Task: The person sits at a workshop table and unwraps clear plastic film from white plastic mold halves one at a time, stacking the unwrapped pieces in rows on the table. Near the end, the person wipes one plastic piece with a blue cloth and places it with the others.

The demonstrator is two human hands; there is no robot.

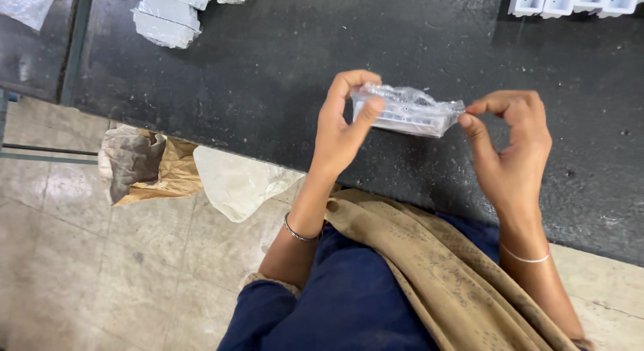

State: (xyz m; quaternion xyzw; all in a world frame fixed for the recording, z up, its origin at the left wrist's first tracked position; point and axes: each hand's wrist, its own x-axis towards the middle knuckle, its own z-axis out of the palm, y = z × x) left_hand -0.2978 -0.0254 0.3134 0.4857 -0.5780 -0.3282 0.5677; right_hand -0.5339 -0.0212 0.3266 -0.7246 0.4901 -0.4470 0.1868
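Plastic-wrapped part (408, 110), seemingly white, hangs between both hands: left (341, 126) gripping, right (513, 146) pinching its end.

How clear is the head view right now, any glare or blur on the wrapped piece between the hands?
Head view: evenly lit and mostly sharp; the clear wrap on the packet glints, hiding what's inside; left hand and right hand are crisp; the dark tabletop shows a soft sheen.

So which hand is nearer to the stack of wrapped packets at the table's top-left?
Left. The left hand grips the clear-wrapped part on the side facing the wrapped packets; the right hand pinches its far end, farther away.
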